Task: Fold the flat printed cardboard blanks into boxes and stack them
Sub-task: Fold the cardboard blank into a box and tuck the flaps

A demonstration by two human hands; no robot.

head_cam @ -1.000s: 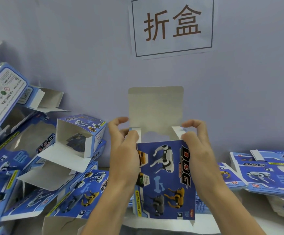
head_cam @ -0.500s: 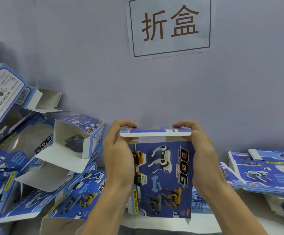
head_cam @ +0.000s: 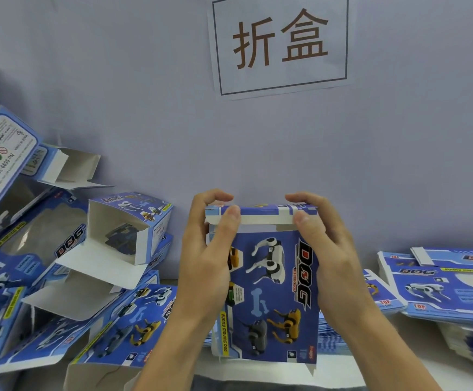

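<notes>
Two hands (head_cam: 210, 255) grip glossy rectangular cardboard box (head_cam: 275, 300).

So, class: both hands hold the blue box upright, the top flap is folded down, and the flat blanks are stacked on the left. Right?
Not quite. The head view shows the flat blanks stacked on the right; folded boxes lie left. The rest holds.

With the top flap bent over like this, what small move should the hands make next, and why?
Probably push the tuck tab down into the box. Its white edge is not yet inside, and a gap shows under it. The left hand and right hand grip the top corners, with both thumbs on the tab.
</notes>
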